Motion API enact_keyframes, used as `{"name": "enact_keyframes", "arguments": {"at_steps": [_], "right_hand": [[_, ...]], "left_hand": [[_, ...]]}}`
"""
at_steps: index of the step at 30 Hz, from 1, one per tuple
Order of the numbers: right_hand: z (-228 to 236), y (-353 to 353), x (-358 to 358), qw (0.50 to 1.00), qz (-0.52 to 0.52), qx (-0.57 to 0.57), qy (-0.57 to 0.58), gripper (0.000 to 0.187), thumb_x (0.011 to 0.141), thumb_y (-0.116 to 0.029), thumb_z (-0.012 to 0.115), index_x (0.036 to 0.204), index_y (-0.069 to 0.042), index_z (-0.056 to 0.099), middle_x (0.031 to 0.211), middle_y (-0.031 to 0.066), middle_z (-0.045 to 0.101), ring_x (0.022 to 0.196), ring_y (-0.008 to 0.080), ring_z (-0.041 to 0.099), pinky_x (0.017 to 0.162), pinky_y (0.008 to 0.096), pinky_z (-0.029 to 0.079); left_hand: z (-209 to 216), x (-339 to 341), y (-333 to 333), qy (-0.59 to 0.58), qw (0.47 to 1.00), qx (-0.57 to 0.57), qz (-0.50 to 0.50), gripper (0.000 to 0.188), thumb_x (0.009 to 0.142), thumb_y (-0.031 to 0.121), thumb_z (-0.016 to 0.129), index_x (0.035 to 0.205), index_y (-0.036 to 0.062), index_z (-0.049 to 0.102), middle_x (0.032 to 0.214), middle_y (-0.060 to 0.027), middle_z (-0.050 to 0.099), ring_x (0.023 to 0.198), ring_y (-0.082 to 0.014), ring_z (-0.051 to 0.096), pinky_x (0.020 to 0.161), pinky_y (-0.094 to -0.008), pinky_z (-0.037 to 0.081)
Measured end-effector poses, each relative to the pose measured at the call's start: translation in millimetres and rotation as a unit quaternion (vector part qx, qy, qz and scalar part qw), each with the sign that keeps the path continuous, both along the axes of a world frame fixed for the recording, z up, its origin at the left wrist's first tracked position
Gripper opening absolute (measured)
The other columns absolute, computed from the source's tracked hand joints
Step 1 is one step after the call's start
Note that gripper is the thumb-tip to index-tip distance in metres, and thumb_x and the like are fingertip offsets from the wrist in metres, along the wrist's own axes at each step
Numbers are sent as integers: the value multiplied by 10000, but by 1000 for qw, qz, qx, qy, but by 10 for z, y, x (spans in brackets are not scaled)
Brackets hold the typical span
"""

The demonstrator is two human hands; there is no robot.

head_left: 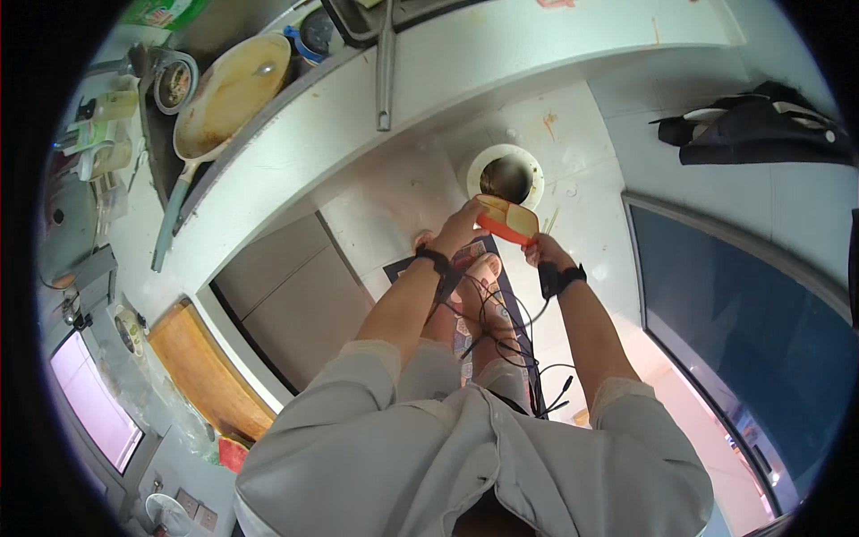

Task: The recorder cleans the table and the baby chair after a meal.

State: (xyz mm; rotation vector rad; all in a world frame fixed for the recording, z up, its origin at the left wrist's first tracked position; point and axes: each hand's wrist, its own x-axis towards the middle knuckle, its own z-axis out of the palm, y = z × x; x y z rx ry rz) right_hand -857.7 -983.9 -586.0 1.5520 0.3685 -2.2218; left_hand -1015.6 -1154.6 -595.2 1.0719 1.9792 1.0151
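Out in front of me, both hands hold a shallow orange dish [506, 224] with a cream-coloured inside, tilted over the near rim of a round white bin [475, 168]. My left hand [459, 229] is closed on the dish's left end. On its right end my right hand [547, 251] grips with bent fingers. Whether the dish has a handle under that hand I cannot tell. The bin stands on the floor, its dark contents blurred. Black straps circle both wrists, and a dark block hangs by the right one.
Black cables [497, 327] dangle before my legs, above a patterned mat [514, 295]. A counter [295, 148] curves along the left and front, bearing a cream frying pan [234, 94] and a wooden board [206, 367]. A pan handle [385, 80] juts over its edge. Dark cloths [752, 130] hang at right.
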Motion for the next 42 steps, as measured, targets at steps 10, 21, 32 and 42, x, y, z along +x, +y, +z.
{"name": "enact_keyframes", "arguments": {"at_steps": [10,21,32,42], "right_hand": [[2293,-409,17,931,85,269,231,219,746,-63,391,963,-55,424,590,71,536,344,53,370,315,170,293],[3955,-1078,-1078,878,63,288,378,310,762,-73,401,1070,-87,373,733,84,526,478,91,428,400,185,304],[4162,-1140,-1809,626,162,701,301,246,833,-175,478,991,9,517,757,69,578,641,96,476,589,221,404],[4278,-1274,-1802,577,285,687,336,311,640,-64,572,943,0,535,870,135,542,778,243,545,682,305,430]], "left_hand": [[1986,-170,-507,-69,989,124,49,536,786,131,524,1242,138,243,1305,-130,200,1122,-237,366,873,-337,366],[4325,-668,-1343,-492,785,338,164,677,812,423,437,1319,212,41,1313,-61,238,1160,-212,336,887,-404,368],[4221,-1325,-1388,-453,841,262,137,680,739,14,362,1326,123,36,1291,-83,250,1157,-195,313,947,-338,281],[4042,-1003,-746,-492,852,159,85,727,733,93,416,1312,170,-17,1191,-107,306,1055,-184,401,773,-325,445]]}}
